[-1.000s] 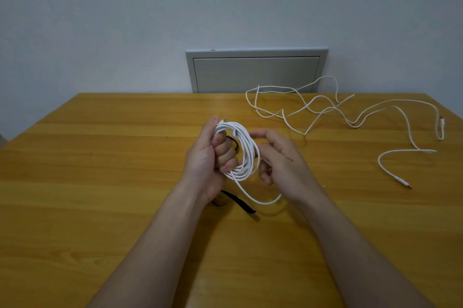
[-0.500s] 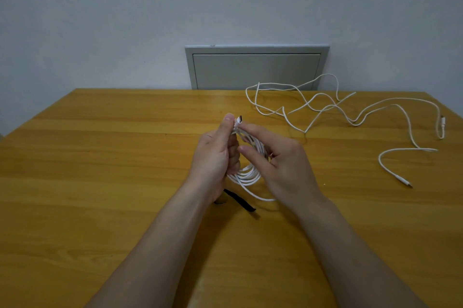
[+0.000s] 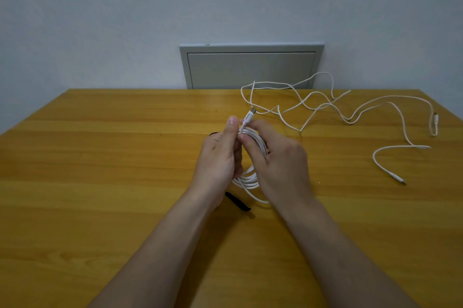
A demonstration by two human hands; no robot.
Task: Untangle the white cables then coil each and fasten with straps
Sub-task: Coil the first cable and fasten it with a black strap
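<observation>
Both hands are held close together over the middle of the table, and a coil of white cable is grasped between them. The left hand (image 3: 220,157) is closed round one side of the coiled cable (image 3: 248,178), with its thumb raised against the top of the loops. The right hand (image 3: 278,162) is laid over the other side, and the cable's free end is pinched by its fingertips just below the plug.

A pale grey wall (image 3: 125,7) is seen behind everything. The wooden table (image 3: 100,182) fills the lower part of the view, its yellow-brown grain running from left to right. A grey rectangular panel (image 3: 250,67) is set in the wall just behind the table's far edge.

A loose white cable (image 3: 320,107) is spread in irregular bends over the far right part of the table, well apart from the hands. One of its ends is laid on the near right, the other by the right edge.

Several loops of the coiled cable are seen below the hands, and one slacker loop is hung lower than the rest.

A black strap (image 3: 238,203) is seen sticking out from under the left wrist, near the lowest loop. Whether it is wound round the coil cannot be told.

The plug (image 3: 249,116), white with small printed lettering, is pointed up and away above the fingertips.
</observation>
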